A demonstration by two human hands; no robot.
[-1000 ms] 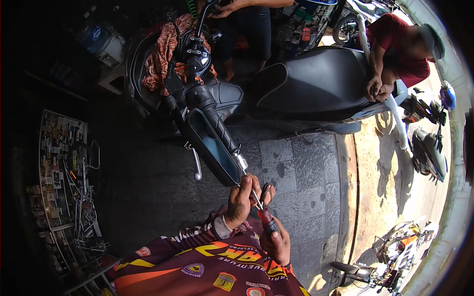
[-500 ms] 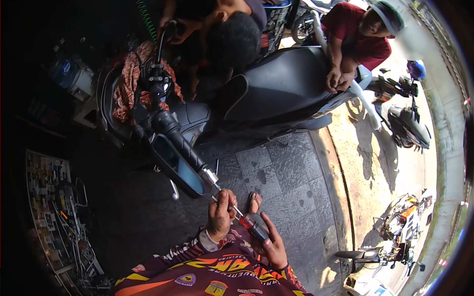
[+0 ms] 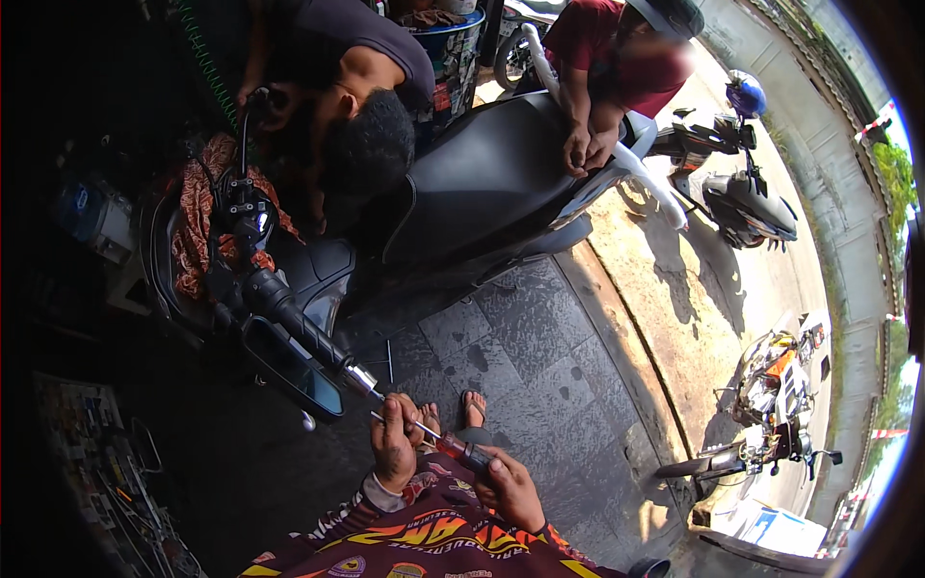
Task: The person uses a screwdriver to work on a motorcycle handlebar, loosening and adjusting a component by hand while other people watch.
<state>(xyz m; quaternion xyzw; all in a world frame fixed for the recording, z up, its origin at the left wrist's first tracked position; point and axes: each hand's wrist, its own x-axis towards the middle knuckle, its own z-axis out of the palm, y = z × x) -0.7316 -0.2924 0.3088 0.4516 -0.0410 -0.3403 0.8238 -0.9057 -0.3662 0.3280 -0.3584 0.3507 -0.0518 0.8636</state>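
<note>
A screwdriver (image 3: 453, 445) with a red and black handle lies slantwise between my hands. Closed around the back of its handle is my right hand (image 3: 511, 489). The fingers of my left hand (image 3: 394, 448) pinch its thin shaft, whose end shows just beyond them. Right above those fingertips, a silver bar end (image 3: 360, 379) caps the black handlebar grip (image 3: 299, 323). A thin metal piece runs from it toward my left fingers; whether they touch it is hard to tell. The mirror (image 3: 294, 368) hangs beside the grip.
The motorcycle's black seat (image 3: 482, 173) stretches to the right. One person (image 3: 371, 125) bends over the far handlebar; another (image 3: 602, 87) leans on the tail. An orange patterned cloth (image 3: 198, 231) drapes the front. Parked motorcycles (image 3: 771, 385) stand at the right, tools lie lower left.
The view has shifted, so the motorcycle sits further left. My right fingers, spread along the screwdriver handle before, now curl round its back end. My left hand still pinches the shaft.
</note>
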